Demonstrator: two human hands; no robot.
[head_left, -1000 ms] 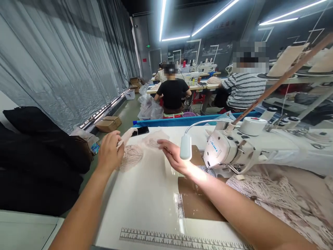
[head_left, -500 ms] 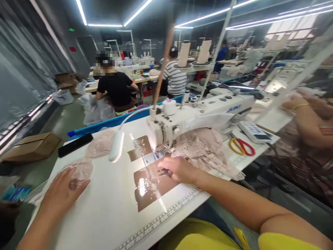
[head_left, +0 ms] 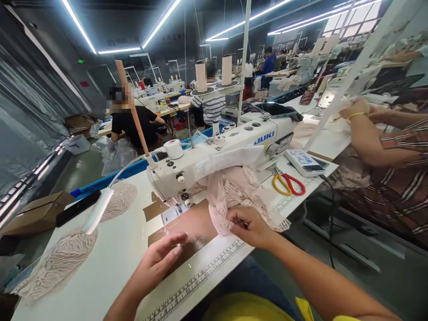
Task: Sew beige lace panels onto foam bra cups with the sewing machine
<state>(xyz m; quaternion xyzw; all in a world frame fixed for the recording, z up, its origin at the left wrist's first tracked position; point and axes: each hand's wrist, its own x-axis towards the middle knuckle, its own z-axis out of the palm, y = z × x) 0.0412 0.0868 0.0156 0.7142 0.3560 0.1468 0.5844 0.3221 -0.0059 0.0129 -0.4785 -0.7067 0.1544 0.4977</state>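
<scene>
My left hand (head_left: 158, 263) is open above the brown tape-covered patch (head_left: 197, 220) on the sewing table, just in front of the needle area of the white JUKI sewing machine (head_left: 217, 156). To the right, my right hand (head_left: 252, 225) is closed, with dark thread snips (head_left: 241, 221) tucked in the palm. Its fingertips pinch the edge of a pale pink lace fabric (head_left: 244, 191), which lies bunched under the machine arm. Two flat lace pieces, one nearer (head_left: 63, 263) and one farther (head_left: 120, 200), rest at the table's left.
Red-and-yellow-handled scissors (head_left: 288, 183) and a white control box (head_left: 304, 162) lie right of the machine. A lamp (head_left: 98, 211) and a black phone-like slab (head_left: 78, 208) are at left. A ruler strip (head_left: 200, 278) runs along the front edge. A co-worker's arms (head_left: 368, 125) work at right.
My left hand has left the lace piece at the left and come over the brown patch. My right hand has moved right from near the needle and taken hold of the bunched lace.
</scene>
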